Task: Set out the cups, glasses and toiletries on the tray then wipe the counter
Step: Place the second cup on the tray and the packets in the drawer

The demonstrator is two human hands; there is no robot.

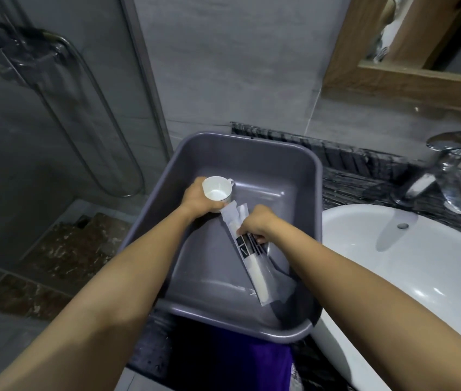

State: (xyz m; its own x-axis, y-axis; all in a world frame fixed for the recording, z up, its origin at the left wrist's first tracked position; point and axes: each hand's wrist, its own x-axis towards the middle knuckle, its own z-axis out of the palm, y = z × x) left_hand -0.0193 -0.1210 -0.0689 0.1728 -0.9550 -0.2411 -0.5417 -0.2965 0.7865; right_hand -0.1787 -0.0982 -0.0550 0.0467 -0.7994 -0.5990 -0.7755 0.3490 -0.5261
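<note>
A deep grey plastic tray stands on the dark counter, left of the sink. My left hand grips a small white cup by its side, over the tray's left part, mouth up and handle pointing right. My right hand pinches a long white toiletry packet with black printing. The packet lies slanted in the tray, its upper end touching the cup and its lower end near the tray's front right corner. More pale wrapping shows under and beside it.
A white sink basin lies right of the tray, with a chrome tap behind it. A purple cloth hangs at the counter's front edge under the tray. A glass shower partition and hose stand to the left, and a wood-framed mirror hangs above.
</note>
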